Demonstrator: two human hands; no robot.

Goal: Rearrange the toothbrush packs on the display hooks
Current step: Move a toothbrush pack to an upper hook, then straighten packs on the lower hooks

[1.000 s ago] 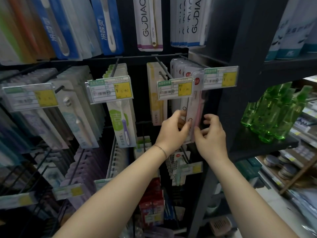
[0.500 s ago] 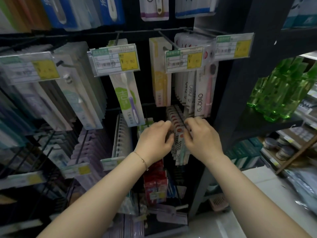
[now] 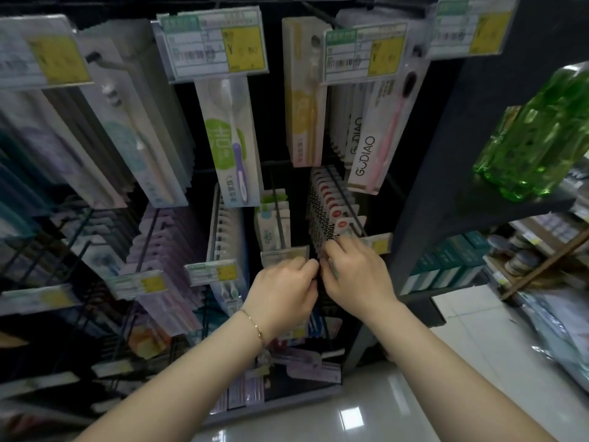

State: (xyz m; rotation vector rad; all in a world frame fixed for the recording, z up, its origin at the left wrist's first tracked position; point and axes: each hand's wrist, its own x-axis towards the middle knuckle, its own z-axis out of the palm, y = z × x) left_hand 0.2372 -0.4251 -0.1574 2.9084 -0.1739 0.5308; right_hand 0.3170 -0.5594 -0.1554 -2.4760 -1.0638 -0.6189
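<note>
1. Hanging on the lower hook (image 3: 353,215), the red-dot toothbrush packs (image 3: 330,207) sit in a tight row below the GUDIAO pack (image 3: 366,148).
2. Left hand (image 3: 283,288) and right hand (image 3: 357,275) meet at the front pack, fingers curled, apparently pinching its edges.
3. Packs look light, thin, flexible; grip the card near the hang hole.

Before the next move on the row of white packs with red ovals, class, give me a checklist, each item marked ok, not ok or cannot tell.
1. Left hand and right hand both at the front of the row of white red-oval toothbrush packs: ok.
2. Right fingers pinch the front pack: ok.
3. Left fingers gripping it: cannot tell, hidden.
4. Packs behind sit in an even line: ok.
5. White GUDIAO pack with pink toothbrush above hangs clear of both hands: ok.
</note>
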